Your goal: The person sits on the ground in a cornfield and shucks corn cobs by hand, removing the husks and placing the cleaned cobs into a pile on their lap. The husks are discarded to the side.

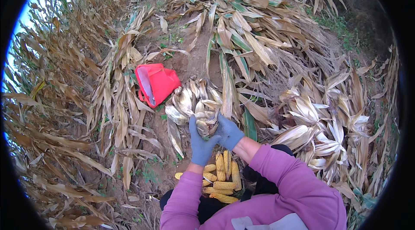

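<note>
My left hand (202, 145), in a grey-blue glove, is closed on one side of an ear of corn in its dry husk (204, 127). From the other side my right hand (229, 132), gloved alike, grips the same ear, its thumb up along the husk. Just beyond both hands lies a heap of pale, unhusked ears (190, 99). Below the hands, close to my body, several bare yellow corn cobs (224, 185) lie on the soil; some sit lengthwise, others crosswise. Part of the held ear is hidden by my fingers.
A red bag (161, 84) with a pale lining lies left of the heap. Stripped husks (317, 130) are piled at my right. Cut stalks with dry leaves (255, 31) spread across the far ground, and standing dry corn (56, 96) lines the left.
</note>
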{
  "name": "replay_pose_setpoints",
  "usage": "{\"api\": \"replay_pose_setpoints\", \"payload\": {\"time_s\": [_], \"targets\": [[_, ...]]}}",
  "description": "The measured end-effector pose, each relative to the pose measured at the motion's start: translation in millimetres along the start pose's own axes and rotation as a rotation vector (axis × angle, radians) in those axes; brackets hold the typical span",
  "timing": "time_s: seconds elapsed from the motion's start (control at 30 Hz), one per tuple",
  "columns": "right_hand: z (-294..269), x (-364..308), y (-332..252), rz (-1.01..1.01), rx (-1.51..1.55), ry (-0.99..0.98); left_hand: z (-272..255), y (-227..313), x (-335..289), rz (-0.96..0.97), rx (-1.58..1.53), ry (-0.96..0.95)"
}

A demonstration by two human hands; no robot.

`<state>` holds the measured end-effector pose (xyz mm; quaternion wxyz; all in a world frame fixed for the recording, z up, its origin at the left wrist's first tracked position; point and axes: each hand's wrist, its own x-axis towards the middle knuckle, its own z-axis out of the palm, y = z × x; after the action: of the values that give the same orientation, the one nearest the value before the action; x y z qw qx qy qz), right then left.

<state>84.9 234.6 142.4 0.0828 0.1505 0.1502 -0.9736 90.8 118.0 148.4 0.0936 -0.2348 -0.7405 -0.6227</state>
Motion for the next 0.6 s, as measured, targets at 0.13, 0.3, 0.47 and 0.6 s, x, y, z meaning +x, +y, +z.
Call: {"api": "replay_pose_setpoints", "payload": {"time_s": [0.13,0.3,0.47,0.6], "targets": [[1.3,-15.3,-3.8,0.043,-0.002,-0.038,-11.9,-12.9,9.5,0.084,-0.030,-0.018],[0.9,-23.4,31.2,0.329,0.223,-0.169,-37.2,-23.0,21.6,-0.411,-0.912,0.338],[-41.0,-2.4,38.2,0.269,0.076,-0.230,-10.4,-54.2,6.9,-0.430,-0.586,0.460],[-11.1,-29.0,28.5,0.123,-0.346,-0.113,-15.6,-60.2,1.3,-0.558,-0.585,0.304]]}}
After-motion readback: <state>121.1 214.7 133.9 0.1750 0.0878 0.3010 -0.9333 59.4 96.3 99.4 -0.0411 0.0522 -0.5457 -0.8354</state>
